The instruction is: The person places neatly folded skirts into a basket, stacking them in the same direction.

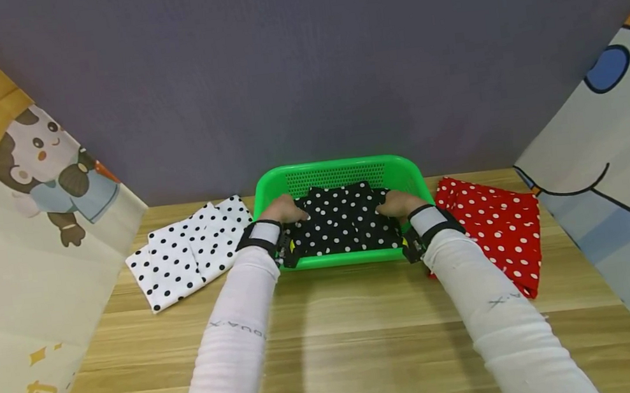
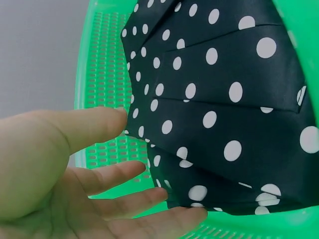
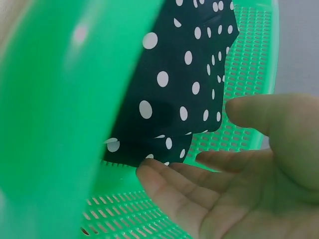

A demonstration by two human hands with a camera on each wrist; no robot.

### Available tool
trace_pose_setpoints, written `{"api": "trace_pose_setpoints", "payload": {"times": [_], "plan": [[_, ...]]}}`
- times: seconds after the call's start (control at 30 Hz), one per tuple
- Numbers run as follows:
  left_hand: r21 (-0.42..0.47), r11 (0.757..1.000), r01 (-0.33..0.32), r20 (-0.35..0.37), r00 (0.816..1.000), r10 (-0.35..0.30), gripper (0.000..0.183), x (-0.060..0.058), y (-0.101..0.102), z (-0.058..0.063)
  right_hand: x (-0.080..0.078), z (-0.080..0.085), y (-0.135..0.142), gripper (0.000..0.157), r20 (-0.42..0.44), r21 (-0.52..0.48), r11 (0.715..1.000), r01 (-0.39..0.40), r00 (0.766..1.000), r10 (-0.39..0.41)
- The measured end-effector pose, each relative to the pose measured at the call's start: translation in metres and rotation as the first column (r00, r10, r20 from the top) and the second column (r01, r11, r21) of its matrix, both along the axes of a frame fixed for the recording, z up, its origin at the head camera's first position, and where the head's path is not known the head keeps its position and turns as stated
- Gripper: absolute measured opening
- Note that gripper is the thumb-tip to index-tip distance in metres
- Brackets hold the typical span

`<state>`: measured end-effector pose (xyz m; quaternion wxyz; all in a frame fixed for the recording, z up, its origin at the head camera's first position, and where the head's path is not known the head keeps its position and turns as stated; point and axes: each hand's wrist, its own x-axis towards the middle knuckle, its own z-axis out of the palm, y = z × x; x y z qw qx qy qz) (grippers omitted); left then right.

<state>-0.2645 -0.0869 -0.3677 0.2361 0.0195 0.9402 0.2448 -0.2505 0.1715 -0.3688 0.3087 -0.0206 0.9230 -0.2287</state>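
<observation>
Folded black cloth with white dots [image 1: 346,219] lies inside a green plastic basket [image 1: 350,258]. My left hand [image 1: 284,210] reaches over the basket's left side; in the left wrist view its thumb and fingers are extended, with fingertips [image 2: 192,216] right at the cloth's lower edge. From the opposite end comes my right hand [image 1: 399,203]. In the right wrist view its fingers are straight and spread, the fingertips [image 3: 147,169] at the cloth's edge and the thumb apart from it. Neither hand is curled round the cloth.
White cloth with black dots [image 1: 194,251] lies folded left of the basket on the wooden table [image 1: 354,346]. Red cloth with white dots [image 1: 494,229] lies to the right, partly behind the right forearm. A grey wall [image 1: 325,74] rises behind the basket, with printed panels on both sides.
</observation>
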Motion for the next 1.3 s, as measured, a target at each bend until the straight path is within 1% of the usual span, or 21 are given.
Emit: {"api": "trace_pose_setpoints", "payload": {"times": [0.1, 0.2, 0.3, 0.37, 0.4, 0.47, 0.57, 0.63, 0.73, 0.83, 0.93, 1.0, 1.1, 1.3], "plan": [[-0.026, 1.000, 0.007, -0.001, 1.000, -0.007, 0.057, 0.000, -0.001, 0.000, 0.001, 0.001, -0.002, 0.058, 0.018, -0.027, 0.999, 0.026, 1.000, -0.026], [-0.039, 0.999, 0.011, -0.007, 1.000, -0.011, 0.051, 0.001, -0.002, 0.002, 0.004, 0.004, -0.004, 0.059, -0.008, -0.046, 0.999, 0.029, 1.000, -0.029], [-0.051, 0.998, 0.038, -0.038, 0.998, -0.040, 0.040, 0.003, -0.002, 0.007, 0.007, 0.008, -0.006, 0.055, -0.113, -0.029, 0.999, -0.024, 0.993, 0.020], [-0.060, 0.996, 0.068, -0.063, 0.995, -0.071, 0.026, 0.005, -0.002, 0.011, 0.009, 0.011, -0.007, 0.050, -0.199, 0.003, 0.998, -0.056, 0.978, 0.056], [-0.065, 0.994, 0.084, -0.079, 0.993, -0.089, 0.024, 0.005, -0.001, 0.013, 0.010, 0.012, -0.008, 0.047, -0.241, 0.023, 0.997, -0.068, 0.968, 0.072], [-0.062, 0.992, 0.113, -0.098, 0.988, -0.119, 0.032, 0.007, -0.001, 0.016, 0.013, 0.014, -0.008, 0.041, -0.314, 0.057, 0.995, -0.082, 0.944, 0.096], [-0.064, 0.987, 0.149, -0.139, 0.978, -0.157, 0.041, 0.009, -0.001, 0.019, 0.018, 0.015, -0.008, 0.032, -0.394, 0.081, 0.994, -0.075, 0.914, 0.101], [-0.074, 0.985, 0.155, -0.171, 0.971, -0.166, 0.042, 0.011, -0.002, 0.021, 0.021, 0.015, -0.007, 0.026, -0.442, 0.084, 0.994, -0.063, 0.892, 0.094], [-0.096, 0.985, 0.146, -0.232, 0.959, -0.165, 0.040, 0.015, -0.003, 0.023, 0.026, 0.015, -0.005, 0.017, -0.512, 0.082, 0.996, -0.047, 0.855, 0.082], [-0.113, 0.986, 0.123, -0.293, 0.944, -0.151, 0.037, 0.020, -0.006, 0.024, 0.032, 0.015, -0.003, 0.010, -0.589, 0.076, 0.995, -0.064, 0.802, 0.097], [-0.128, 0.986, 0.109, -0.351, 0.925, -0.147, 0.026, 0.028, -0.007, 0.025, 0.037, 0.013, -0.001, 0.006, -0.664, 0.071, 0.993, -0.097, 0.739, 0.119], [-0.135, 0.986, 0.103, -0.378, 0.914, -0.147, 0.018, 0.034, -0.008, 0.025, 0.041, 0.013, 0.001, 0.005, -0.699, 0.071, 0.991, -0.110, 0.703, 0.128], [-0.148, 0.984, 0.104, -0.416, 0.896, -0.157, 0.011, 0.042, -0.010, 0.024, 0.050, 0.013, 0.003, 0.006, -0.736, 0.071, 0.992, -0.106, 0.666, 0.124], [-0.131, 0.984, 0.121, -0.478, 0.862, -0.170, 0.011, 0.058, -0.013, 0.019, 0.070, 0.010, 0.005, 0.006, -0.780, 0.083, 0.991, -0.101, 0.612, 0.128]]}}
